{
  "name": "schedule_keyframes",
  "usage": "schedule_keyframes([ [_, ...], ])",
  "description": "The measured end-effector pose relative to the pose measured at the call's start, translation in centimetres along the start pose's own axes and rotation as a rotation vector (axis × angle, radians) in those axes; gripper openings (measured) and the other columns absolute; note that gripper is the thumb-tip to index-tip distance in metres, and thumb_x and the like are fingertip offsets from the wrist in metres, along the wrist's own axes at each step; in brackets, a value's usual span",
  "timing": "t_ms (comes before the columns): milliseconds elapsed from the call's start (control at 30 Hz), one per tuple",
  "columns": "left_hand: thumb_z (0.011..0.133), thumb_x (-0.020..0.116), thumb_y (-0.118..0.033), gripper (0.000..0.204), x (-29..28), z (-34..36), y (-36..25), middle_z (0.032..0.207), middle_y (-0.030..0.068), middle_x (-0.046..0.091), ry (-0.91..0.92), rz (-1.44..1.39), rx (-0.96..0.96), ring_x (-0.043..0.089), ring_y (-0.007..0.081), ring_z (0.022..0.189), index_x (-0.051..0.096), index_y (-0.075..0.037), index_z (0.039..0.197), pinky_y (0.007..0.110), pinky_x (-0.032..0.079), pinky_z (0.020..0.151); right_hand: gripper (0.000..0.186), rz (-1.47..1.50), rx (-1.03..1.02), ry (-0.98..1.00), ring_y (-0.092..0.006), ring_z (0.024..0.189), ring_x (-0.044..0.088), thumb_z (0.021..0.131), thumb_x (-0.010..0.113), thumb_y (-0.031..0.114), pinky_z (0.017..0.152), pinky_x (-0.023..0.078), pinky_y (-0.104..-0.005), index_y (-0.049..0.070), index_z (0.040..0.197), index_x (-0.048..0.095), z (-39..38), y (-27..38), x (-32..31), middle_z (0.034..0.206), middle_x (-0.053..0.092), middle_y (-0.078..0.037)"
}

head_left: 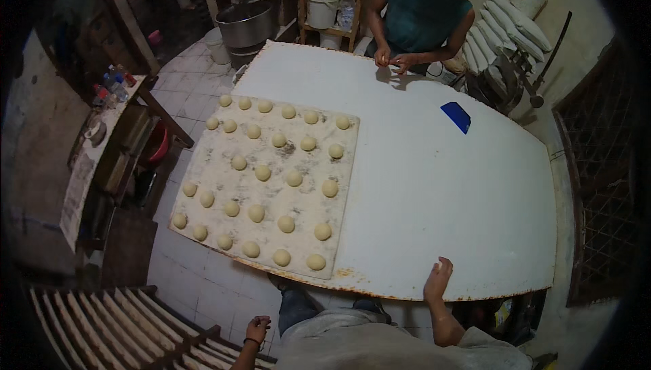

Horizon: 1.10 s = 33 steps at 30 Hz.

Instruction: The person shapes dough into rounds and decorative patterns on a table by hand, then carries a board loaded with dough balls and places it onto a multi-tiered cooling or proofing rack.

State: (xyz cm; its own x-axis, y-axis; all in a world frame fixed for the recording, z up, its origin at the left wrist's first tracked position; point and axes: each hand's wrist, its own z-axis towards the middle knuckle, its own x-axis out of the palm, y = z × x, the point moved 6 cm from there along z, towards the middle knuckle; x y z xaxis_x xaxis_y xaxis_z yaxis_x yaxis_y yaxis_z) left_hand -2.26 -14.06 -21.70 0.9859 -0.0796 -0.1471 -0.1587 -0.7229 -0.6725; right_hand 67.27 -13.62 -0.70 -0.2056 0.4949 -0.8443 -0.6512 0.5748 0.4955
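My right hand (pixel 438 280) is raised over the front edge of the white table (pixel 434 194), fingers loosely extended and nothing in them. Low on the left, off the table, hangs my left hand (pixel 257 330); its fingers are slightly bent and apart, and I see nothing held. A floured board (pixel 308 187) covers the table's left part, bearing several round dough balls (pixel 255 213) in loose rows. Neither hand touches the board. A blue dough scraper (pixel 456 117) lies toward the table's far right.
Across the table a person (pixel 422 17) holds both hands together above its far edge. A slatted wooden rack (pixel 115 322) stands at lower left. A mixer bowl (pixel 247 26) is behind the far left corner, stacked sacks (pixel 505 31) at far right, and a side bench (pixel 81 173) at left.
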Motion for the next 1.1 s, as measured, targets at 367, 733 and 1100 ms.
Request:
schedule_keyframes([
  [367,0.102,0.064,-0.026,0.025,-17.8,6.4,-0.9,0.105,0.0050,0.077,-0.141,-0.231,-0.165,0.070,0.0136,0.082,0.071,-0.007,0.117,0.028,0.053,0.067,0.048,0.628,-0.189,0.662,-0.0183,0.112,0.065,0.098,0.076,0.020,0.097,0.053,-0.0331,0.003,0.141,0.063,3.3,47.2,18.3,0.128,0.067,-0.010],
  [733,0.105,0.065,-0.030,0.023,-23.7,-0.3,8.1,0.095,-0.0016,0.072,-0.324,-0.426,-0.251,0.066,0.0129,0.077,0.072,-0.012,0.117,0.029,0.050,0.061,0.077,0.190,-0.834,0.622,-0.0415,0.129,0.053,0.075,0.086,0.029,0.112,0.047,-0.0475,0.008,0.143,0.058,1.3,76.0,38.7,0.133,0.061,-0.021],
  [1100,0.107,0.066,-0.029,0.028,-25.9,0.4,11.5,0.093,0.0018,0.070,-0.309,-0.597,-0.167,0.065,0.0152,0.075,0.069,-0.005,0.122,0.031,0.054,0.066,0.048,0.338,-0.910,0.681,-0.0374,0.107,0.066,0.078,0.082,0.025,0.098,0.054,-0.0434,0.003,0.120,0.072,0.5,79.5,38.3,0.112,0.065,-0.018],
])
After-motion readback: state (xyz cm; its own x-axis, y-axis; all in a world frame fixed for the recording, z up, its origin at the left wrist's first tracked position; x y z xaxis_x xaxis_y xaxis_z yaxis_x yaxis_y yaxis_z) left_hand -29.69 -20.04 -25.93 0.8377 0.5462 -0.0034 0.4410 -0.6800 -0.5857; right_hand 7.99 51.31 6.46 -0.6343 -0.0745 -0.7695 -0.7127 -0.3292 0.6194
